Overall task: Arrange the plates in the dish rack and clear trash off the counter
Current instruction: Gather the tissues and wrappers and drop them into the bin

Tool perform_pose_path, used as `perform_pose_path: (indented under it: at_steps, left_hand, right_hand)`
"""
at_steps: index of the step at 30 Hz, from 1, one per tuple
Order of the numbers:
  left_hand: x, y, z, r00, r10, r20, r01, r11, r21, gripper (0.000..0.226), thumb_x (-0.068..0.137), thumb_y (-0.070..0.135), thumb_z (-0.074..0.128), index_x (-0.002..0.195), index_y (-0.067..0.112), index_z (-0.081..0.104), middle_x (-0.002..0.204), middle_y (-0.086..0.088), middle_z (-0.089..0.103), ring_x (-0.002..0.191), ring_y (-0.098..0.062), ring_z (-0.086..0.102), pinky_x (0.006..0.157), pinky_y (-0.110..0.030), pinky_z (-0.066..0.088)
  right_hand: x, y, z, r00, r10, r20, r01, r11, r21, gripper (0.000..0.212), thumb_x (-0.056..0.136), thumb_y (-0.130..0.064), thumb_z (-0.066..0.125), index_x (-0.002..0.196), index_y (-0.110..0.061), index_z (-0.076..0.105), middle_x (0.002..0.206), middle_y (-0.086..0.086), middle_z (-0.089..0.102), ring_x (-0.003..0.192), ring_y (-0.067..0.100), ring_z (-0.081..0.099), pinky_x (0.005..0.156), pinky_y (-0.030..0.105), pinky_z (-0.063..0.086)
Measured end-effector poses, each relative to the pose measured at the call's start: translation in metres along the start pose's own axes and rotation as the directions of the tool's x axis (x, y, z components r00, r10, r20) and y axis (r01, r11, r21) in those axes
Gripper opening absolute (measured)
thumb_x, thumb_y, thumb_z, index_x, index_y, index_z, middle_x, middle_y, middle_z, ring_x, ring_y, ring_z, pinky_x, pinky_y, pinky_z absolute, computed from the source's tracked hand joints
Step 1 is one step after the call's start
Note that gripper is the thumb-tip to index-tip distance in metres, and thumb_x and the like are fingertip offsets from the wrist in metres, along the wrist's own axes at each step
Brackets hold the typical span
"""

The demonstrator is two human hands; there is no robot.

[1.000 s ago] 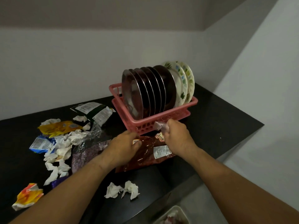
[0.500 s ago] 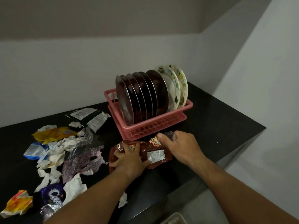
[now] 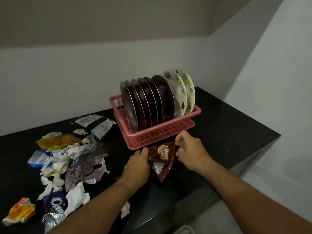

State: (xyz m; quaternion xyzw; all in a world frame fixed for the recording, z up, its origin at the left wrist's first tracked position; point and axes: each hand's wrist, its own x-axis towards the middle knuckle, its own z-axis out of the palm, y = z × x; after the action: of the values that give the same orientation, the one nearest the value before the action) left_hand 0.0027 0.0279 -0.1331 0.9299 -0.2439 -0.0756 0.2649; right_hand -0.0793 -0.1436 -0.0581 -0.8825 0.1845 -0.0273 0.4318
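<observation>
1. A crumpled red-brown snack wrapper (image 3: 162,159) is held between two hands, low over the dark table (image 3: 228,125) and just in front of the pink dish rack (image 3: 162,134). Whether it is lifted off the surface cannot be told.
2. The wrapper's left side is gripped by the left hand (image 3: 137,166), its grip closed tight on the foil.
3. The wrapper's upper right corner is pinched by the right hand (image 3: 190,152), fingers curled in a narrow grip. What looks like a scrap of clear plastic is also caught there.
4. In the rack, steel plates (image 3: 146,102) are stood on edge in a close row, with patterned plates (image 3: 184,92) at the right end. No loose plate is seen on the table, so the plate part is judged done.
5. Most of the trash is judged still to be cleared. To the left are scattered a dark green packet (image 3: 92,123), a yellow wrapper (image 3: 57,141), a blue packet (image 3: 38,157), white crumpled tissues (image 3: 59,159), torn clear film (image 3: 86,166), a purple wrapper (image 3: 55,202) and an orange wrapper (image 3: 20,211).
6. One small tissue (image 3: 125,211) is left close to the table's front edge.
7. Bare table is seen to the right of the rack, ending at a square corner. A pale container (image 3: 184,230) is partly seen below the front edge.
</observation>
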Motion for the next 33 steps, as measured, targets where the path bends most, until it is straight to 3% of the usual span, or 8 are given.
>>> perform_pose_path:
  at_steps: [6, 9, 13, 16, 19, 25, 30, 33]
  left_hand:
    - [-0.001, 0.011, -0.037, 0.991, 0.115, -0.064, -0.122, 0.985, -0.122, 0.038, 0.096, 0.012, 0.048, 0.132, 0.024, 0.042, 0.141, -0.001, 0.036, 0.121, -0.027, 0.052, 0.1, -0.042, 0.05]
    - [-0.002, 0.012, -0.05, 0.992, 0.115, -0.059, -0.122, 0.985, -0.124, 0.039, 0.095, 0.004, 0.047, 0.128, 0.022, 0.041, 0.135, -0.003, 0.049, 0.116, -0.023, 0.057, 0.097, -0.04, 0.053]
    - [-0.008, 0.012, -0.059, 0.987, 0.117, -0.11, -0.134, 0.977, -0.167, 0.049, 0.095, 0.0, 0.045, 0.132, 0.028, 0.032, 0.112, -0.001, 0.062, 0.085, -0.008, 0.064, 0.074, -0.022, 0.058]
    - [-0.012, 0.021, -0.064, 0.967, 0.196, -0.162, -0.223, 0.961, -0.167, 0.052, 0.095, 0.004, 0.048, 0.14, 0.03, 0.04, 0.119, 0.01, 0.056, 0.103, -0.003, 0.058, 0.085, -0.011, 0.049]
    - [-0.01, 0.029, -0.067, 0.96, 0.201, -0.195, -0.236, 0.955, -0.179, 0.046, 0.094, 0.002, 0.045, 0.131, 0.028, 0.054, 0.128, 0.003, 0.058, 0.117, -0.011, 0.056, 0.097, -0.026, 0.05]
    - [-0.011, 0.065, -0.073, 0.969, 0.104, -0.225, -0.192, 0.888, -0.417, 0.019, 0.097, 0.032, 0.046, 0.094, 0.028, 0.064, 0.096, 0.003, 0.063, 0.085, -0.008, 0.061, 0.067, -0.022, 0.048]
    - [-0.014, 0.074, -0.071, 0.985, 0.052, -0.165, -0.113, 0.916, -0.386, 0.043, 0.086, 0.071, 0.045, 0.086, 0.031, 0.061, 0.093, 0.001, 0.061, 0.08, -0.011, 0.062, 0.063, -0.019, 0.044]
    - [-0.019, 0.078, -0.066, 0.981, -0.032, -0.191, -0.052, 0.908, -0.417, 0.016, 0.087, 0.046, 0.064, 0.083, 0.031, 0.062, 0.099, 0.003, 0.059, 0.084, -0.011, 0.063, 0.067, -0.022, 0.05]
  right_hand:
    - [-0.002, -0.004, -0.003, 0.998, -0.056, 0.003, 0.056, 0.998, 0.028, 0.034, 0.098, 0.002, 0.043, 0.104, -0.03, 0.053, 0.097, -0.001, 0.06, 0.079, 0.013, 0.062, 0.065, 0.026, 0.053]
    - [-0.001, -0.007, -0.002, 0.997, -0.08, -0.002, 0.08, 0.996, 0.027, 0.037, 0.101, -0.003, 0.043, 0.118, -0.035, 0.052, 0.098, -0.001, 0.059, 0.075, 0.009, 0.06, 0.058, 0.02, 0.049]
    - [-0.003, -0.011, 0.004, 0.989, -0.147, -0.026, 0.148, 0.987, 0.057, 0.02, 0.102, -0.028, 0.052, 0.12, -0.036, 0.055, 0.071, -0.009, 0.059, 0.054, -0.003, 0.056, 0.056, 0.017, 0.046]
    - [-0.001, -0.012, 0.006, 0.984, -0.165, -0.06, 0.167, 0.986, 0.014, 0.031, 0.092, -0.043, 0.064, 0.121, -0.033, 0.058, 0.068, -0.014, 0.051, 0.053, -0.003, 0.049, 0.058, 0.015, 0.038]
    - [0.001, -0.011, 0.005, 0.983, -0.171, -0.074, 0.169, 0.985, -0.023, 0.037, 0.088, -0.044, 0.07, 0.121, -0.031, 0.062, 0.072, -0.016, 0.048, 0.062, -0.002, 0.041, 0.065, 0.022, 0.04]
    - [-0.003, -0.013, 0.0, 0.98, -0.185, -0.067, 0.186, 0.982, 0.011, 0.032, 0.095, -0.038, 0.062, 0.126, -0.032, 0.062, 0.07, -0.017, 0.051, 0.054, -0.004, 0.048, 0.056, 0.013, 0.035]
    - [-0.01, -0.008, -0.004, 0.98, -0.195, 0.025, 0.195, 0.981, 0.016, 0.032, 0.096, -0.038, 0.06, 0.128, -0.034, 0.061, 0.093, -0.016, 0.061, 0.079, 0.0, 0.058, 0.071, 0.02, 0.049]
    - [-0.013, -0.002, -0.006, 0.968, -0.214, 0.129, 0.208, 0.976, 0.06, 0.034, 0.094, -0.035, 0.065, 0.127, -0.04, 0.058, 0.083, -0.016, 0.058, 0.064, -0.005, 0.053, 0.057, 0.012, 0.041]
